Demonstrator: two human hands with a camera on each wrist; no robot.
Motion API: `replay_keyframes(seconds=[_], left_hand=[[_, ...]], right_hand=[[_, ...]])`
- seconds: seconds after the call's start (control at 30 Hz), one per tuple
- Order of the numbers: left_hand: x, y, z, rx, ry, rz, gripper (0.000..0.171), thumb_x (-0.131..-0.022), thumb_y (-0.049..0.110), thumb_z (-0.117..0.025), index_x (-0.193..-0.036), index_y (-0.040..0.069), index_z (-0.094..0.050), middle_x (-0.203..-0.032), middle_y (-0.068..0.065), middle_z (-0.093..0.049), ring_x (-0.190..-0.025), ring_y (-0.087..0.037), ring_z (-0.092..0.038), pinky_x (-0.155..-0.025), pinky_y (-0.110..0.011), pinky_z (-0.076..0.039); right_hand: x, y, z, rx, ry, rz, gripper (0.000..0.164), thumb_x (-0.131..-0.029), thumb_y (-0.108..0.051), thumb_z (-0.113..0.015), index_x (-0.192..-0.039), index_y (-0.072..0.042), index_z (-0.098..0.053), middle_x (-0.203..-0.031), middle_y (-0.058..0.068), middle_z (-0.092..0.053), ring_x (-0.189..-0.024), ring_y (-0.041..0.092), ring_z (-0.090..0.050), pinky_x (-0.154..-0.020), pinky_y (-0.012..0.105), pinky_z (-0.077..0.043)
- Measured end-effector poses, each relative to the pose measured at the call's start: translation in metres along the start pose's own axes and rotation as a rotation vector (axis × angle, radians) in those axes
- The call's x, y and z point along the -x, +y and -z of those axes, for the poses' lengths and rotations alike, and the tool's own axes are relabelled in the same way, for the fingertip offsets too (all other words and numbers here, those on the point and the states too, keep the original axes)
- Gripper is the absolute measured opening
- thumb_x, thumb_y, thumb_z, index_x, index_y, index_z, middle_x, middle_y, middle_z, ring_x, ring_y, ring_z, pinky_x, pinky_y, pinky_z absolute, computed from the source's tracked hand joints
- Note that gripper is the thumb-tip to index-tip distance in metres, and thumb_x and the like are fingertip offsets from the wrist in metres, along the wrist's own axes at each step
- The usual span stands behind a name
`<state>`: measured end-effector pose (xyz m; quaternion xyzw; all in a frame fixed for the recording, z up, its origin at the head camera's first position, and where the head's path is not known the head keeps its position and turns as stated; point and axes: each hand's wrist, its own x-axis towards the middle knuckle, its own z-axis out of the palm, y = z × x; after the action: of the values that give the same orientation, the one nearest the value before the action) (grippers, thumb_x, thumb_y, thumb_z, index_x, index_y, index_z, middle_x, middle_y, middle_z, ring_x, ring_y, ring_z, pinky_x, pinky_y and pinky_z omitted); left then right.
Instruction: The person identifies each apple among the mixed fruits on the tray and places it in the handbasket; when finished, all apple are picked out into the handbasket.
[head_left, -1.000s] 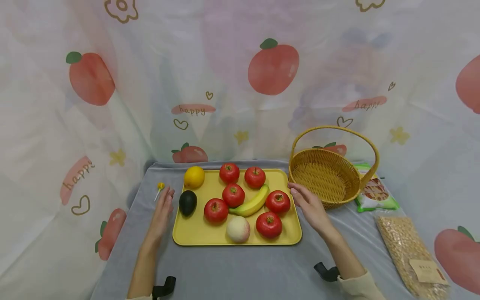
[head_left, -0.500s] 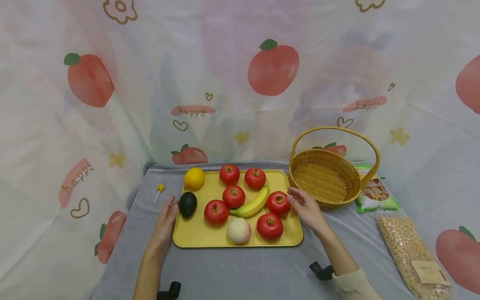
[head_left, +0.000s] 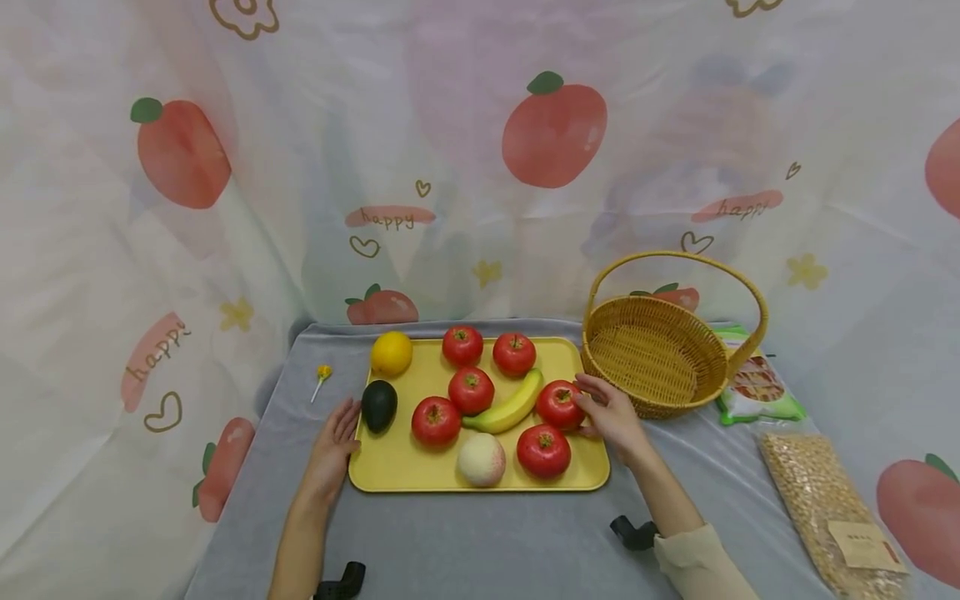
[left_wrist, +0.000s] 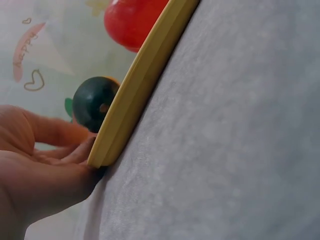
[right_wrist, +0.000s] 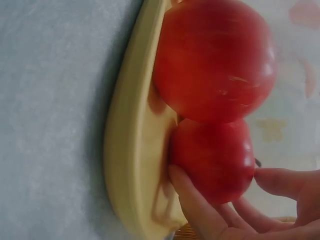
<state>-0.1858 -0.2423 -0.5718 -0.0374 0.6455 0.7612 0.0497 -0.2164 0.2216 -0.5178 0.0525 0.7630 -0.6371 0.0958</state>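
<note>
The fingers [right_wrist: 196, 205] of your right hand [head_left: 615, 421] are bent around a red apple [right_wrist: 212, 160], which sits at the right side of the yellow tray [head_left: 408, 475]. The fingers of your left hand [head_left: 332, 450] are loose, not curled up, and they touch the left edge of the tray. A dark green fruit [head_left: 378, 407] is near that hand, with a round yellow fruit [head_left: 392, 353] behind it. Just in front of your apple is another red apple [head_left: 543, 451]. Next to that is a pale peach [head_left: 482, 460], and a banana [head_left: 506, 410] lies in the middle with four more apples around it. To your right is a basket [head_left: 654, 350] with a tall handle, and to your left a yellow lollipop [head_left: 322, 377] lies on the gray counter [head_left: 450, 546].
</note>
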Motion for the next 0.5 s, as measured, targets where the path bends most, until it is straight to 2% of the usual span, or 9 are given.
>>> replay_keyframes(seconds=[0.1,0.2,0.33,0.5], left_hand=[[-0.0006,-0.0045,0.0001,0.02,0.005,-0.008,0.094,-0.08,-0.032,-0.03,-0.166,0.001,-0.009,-0.172,-0.02,-0.016,-0.16,-0.03,-0.011,-0.13,-0.044,-0.007],[-0.0007,-0.0076,-0.0003,0.029,0.012,-0.019,0.099,-0.075,-0.034,-0.028,-0.166,-0.001,-0.009,-0.172,-0.02,-0.016,-0.16,-0.031,-0.011,-0.13,-0.044,-0.005],[-0.001,-0.0086,-0.0003,0.046,0.026,-0.017,0.096,-0.077,-0.033,-0.028,-0.166,0.0,-0.01,-0.171,-0.02,-0.018,-0.16,-0.03,-0.013,-0.13,-0.043,-0.006],[-0.0014,-0.0072,-0.0003,0.055,0.034,0.0,0.091,-0.085,-0.029,-0.029,-0.167,0.003,-0.01,-0.172,-0.017,-0.019,-0.16,-0.028,-0.014,-0.13,-0.044,-0.008]], right_hand=[[-0.0027,0.0029,-0.0008,-0.036,-0.006,-0.013,0.058,-0.108,-0.018,-0.057,-0.16,-0.004,-0.037,-0.162,0.024,-0.037,-0.141,0.042,-0.045,-0.089,0.051,-0.062],[-0.0044,0.0049,-0.0015,-0.07,-0.009,-0.022,0.058,-0.108,-0.017,-0.058,-0.16,-0.003,-0.037,-0.162,0.025,-0.037,-0.14,0.043,-0.046,-0.088,0.051,-0.062],[-0.006,0.0064,-0.0025,-0.086,-0.004,-0.033,0.06,-0.107,-0.018,-0.06,-0.16,-0.003,-0.037,-0.16,0.027,-0.039,-0.136,0.042,-0.05,-0.086,0.05,-0.063],[-0.0073,0.0055,-0.0017,-0.117,0.011,-0.057,0.06,-0.105,-0.016,-0.063,-0.159,-0.003,-0.039,-0.155,0.03,-0.043,-0.132,0.039,-0.055,-0.087,0.055,-0.061]])
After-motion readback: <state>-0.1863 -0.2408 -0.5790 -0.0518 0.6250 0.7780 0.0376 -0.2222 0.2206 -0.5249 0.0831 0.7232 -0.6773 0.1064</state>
